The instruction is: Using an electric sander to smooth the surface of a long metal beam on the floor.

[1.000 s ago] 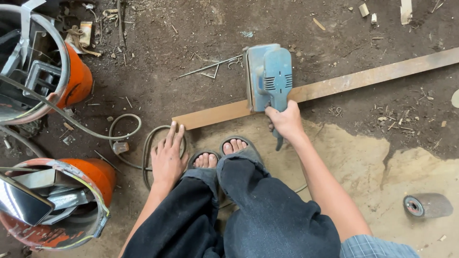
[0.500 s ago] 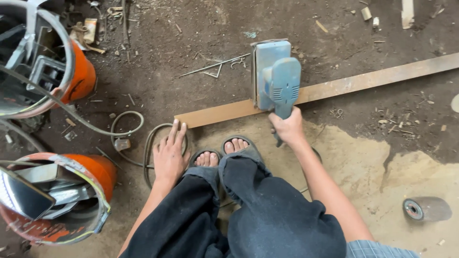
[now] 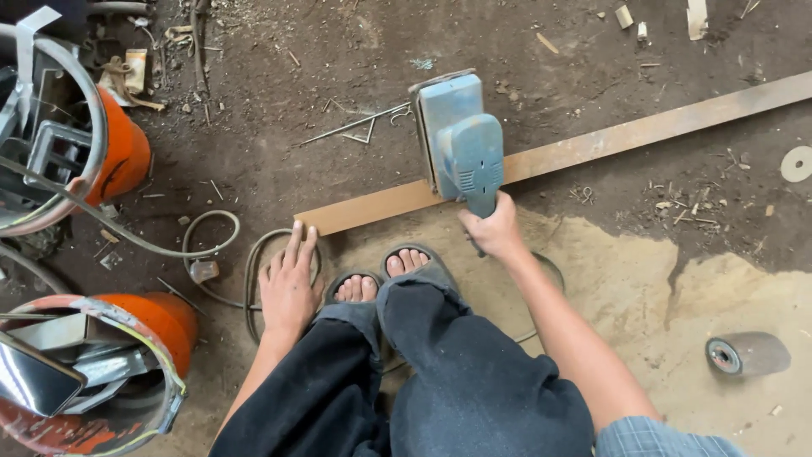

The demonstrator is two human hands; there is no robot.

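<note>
The long wooden plank (image 3: 584, 148) lies slanting across the dirt floor in front of your feet, and the blue power sander (image 3: 458, 140) sits across it near its left end, a little farther right along the board than a second ago. Your right hand (image 3: 493, 228) is closed around the sander's rear handle, steering it. Your left hand (image 3: 289, 283) rests flat and spread on the ground just below the plank's left end, unmoved, holding nothing. To your right, well apart, a small sanding drum (image 3: 746, 354) lies on the sawdust.
</note>
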